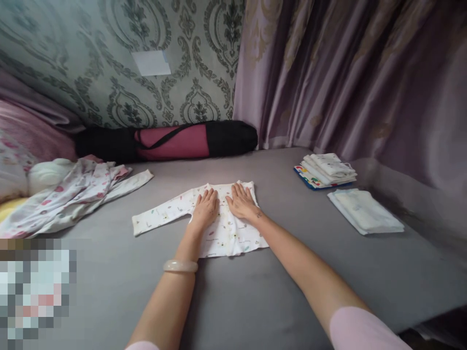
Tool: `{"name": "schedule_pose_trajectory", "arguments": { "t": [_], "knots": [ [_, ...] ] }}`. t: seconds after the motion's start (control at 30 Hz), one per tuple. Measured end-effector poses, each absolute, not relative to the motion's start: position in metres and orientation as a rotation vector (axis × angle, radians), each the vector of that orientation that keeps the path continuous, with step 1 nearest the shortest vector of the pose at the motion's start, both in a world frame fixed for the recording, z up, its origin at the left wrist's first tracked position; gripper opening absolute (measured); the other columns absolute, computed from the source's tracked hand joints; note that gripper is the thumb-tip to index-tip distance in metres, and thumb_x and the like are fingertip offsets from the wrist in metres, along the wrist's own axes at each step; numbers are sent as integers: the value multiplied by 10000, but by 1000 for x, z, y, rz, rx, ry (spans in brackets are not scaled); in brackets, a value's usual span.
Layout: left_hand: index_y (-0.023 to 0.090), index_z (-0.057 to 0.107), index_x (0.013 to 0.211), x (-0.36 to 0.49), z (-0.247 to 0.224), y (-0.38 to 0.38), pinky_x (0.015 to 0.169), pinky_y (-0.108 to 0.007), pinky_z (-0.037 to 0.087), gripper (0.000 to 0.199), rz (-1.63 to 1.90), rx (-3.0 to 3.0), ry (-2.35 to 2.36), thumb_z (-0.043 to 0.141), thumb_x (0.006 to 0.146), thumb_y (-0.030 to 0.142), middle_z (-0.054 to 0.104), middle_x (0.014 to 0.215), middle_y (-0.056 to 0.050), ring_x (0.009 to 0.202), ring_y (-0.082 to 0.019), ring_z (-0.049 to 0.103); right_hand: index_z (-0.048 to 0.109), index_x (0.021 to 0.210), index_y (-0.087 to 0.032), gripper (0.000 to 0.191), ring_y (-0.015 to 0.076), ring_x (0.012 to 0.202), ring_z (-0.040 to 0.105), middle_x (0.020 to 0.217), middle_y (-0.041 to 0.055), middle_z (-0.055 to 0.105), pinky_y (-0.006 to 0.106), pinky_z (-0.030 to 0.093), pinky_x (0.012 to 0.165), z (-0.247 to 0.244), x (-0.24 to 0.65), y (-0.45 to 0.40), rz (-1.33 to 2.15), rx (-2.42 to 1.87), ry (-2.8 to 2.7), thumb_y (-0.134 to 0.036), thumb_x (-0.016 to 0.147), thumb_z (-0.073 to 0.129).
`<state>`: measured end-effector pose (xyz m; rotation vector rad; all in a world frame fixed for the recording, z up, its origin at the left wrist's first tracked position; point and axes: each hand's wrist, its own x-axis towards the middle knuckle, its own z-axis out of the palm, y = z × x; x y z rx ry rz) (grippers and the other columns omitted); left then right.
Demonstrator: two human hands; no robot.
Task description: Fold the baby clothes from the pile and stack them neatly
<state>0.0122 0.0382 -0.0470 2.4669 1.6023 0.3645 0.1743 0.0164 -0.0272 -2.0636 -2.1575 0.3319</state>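
Observation:
A small white printed top [226,238] lies spread on the grey sheet. Its left sleeve stretches out to the left, while no sleeve shows sticking out on the right side. My left hand [206,206] rests flat on the upper left part of the top, fingers pointing away from me. Beside it, my right hand [242,201] lies flat on the upper right part, with its fingers spread and the thumb towards the left hand. Neither hand grips anything. A pale bangle [180,266] circles my left forearm.
Loose printed clothes [85,187] lie in a heap at the left. Folded cloths [326,167] are stacked at the right, with a folded white pile [367,211] nearer. A black and red long bag [171,141] lies along the wall. Purple curtains [310,73] hang behind.

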Motion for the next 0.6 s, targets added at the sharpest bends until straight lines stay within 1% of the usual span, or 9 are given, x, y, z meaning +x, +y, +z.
{"name": "schedule_pose_trajectory", "arguments": {
  "t": [0.17, 0.3, 0.43, 0.6],
  "knots": [
    [155, 386, 1449, 13, -49, 38, 1171, -517, 206, 511, 379, 2458, 1613, 256, 982, 315, 352, 1538, -133, 1444, -286, 272, 173, 1510, 45, 712, 281, 1479, 69, 1595, 196, 122, 425, 27, 1185, -27, 185, 17, 275, -2208, -2075, -438, 987, 192],
    [127, 377, 1453, 15, -48, 38, 1175, -508, 203, 524, 359, 2437, 1652, 260, 978, 315, 328, 1547, -144, 1449, -286, 261, 180, 1507, 49, 710, 300, 1475, 76, 1591, 206, 138, 425, 53, 1183, -27, 192, 16, 247, -2279, -2011, -431, 985, 207],
    [125, 354, 1468, 16, -45, 37, 1182, -510, 183, 539, 318, 2414, 1678, 254, 979, 326, 302, 1561, -130, 1457, -283, 238, 197, 1501, 57, 708, 309, 1474, 76, 1591, 217, 121, 423, 80, 1180, -28, 196, 14, 221, -2310, -1918, -423, 982, 233],
    [95, 333, 1479, 16, -41, 36, 1188, -514, 160, 559, 263, 2397, 1681, 235, 979, 325, 281, 1569, -131, 1463, -282, 219, 204, 1494, 71, 719, 325, 1466, 113, 1584, 236, 132, 413, 109, 1174, -29, 197, 13, 212, -2375, -1808, -429, 980, 254]
  ]
}}
